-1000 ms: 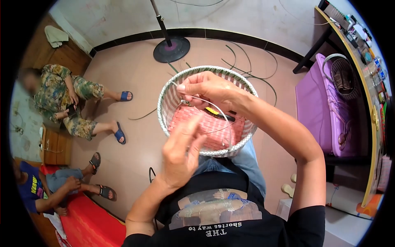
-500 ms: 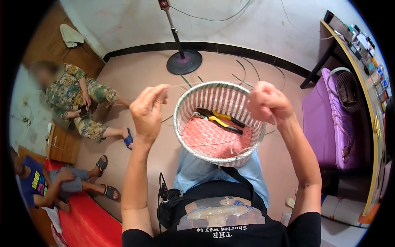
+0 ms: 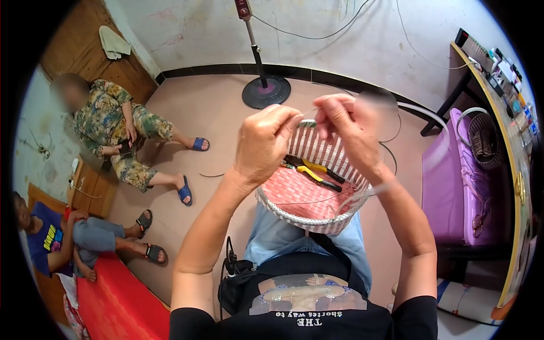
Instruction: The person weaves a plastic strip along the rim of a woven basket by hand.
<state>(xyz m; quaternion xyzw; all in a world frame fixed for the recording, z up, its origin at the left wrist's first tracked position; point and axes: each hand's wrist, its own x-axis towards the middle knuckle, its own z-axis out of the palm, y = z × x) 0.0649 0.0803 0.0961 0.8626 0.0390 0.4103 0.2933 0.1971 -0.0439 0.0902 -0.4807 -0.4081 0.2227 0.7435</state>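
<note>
A round woven basket [image 3: 306, 220] with a pink base and striped white-and-brown sides rests on my lap, tilted toward me. Over its far left rim, my left hand [image 3: 265, 144] is closed in a pinch, fingertips on a thin pale strand. My right hand [image 3: 354, 130] is above the right of the basket, its fingers curled and partly blurred near the strand. A white plastic strip [image 3: 433, 116] loops out in the air beside my right hand, smeared by motion. Yellow-and-black pliers [image 3: 318, 177] and another yellow-handled tool [image 3: 323, 169] lie inside the basket.
A black stand base [image 3: 266, 93] is on the floor ahead. Loose strips [image 3: 391, 156] lie beyond the basket. To the right are a purple bin [image 3: 439, 187] and a cluttered table [image 3: 518, 170]. Two seated people are at left, near a red-covered bench [image 3: 122, 294].
My hands have come closer together above the basket, the left moving right and the right slightly left. The white strip now swings out to the right. The whole view has shifted slightly.
</note>
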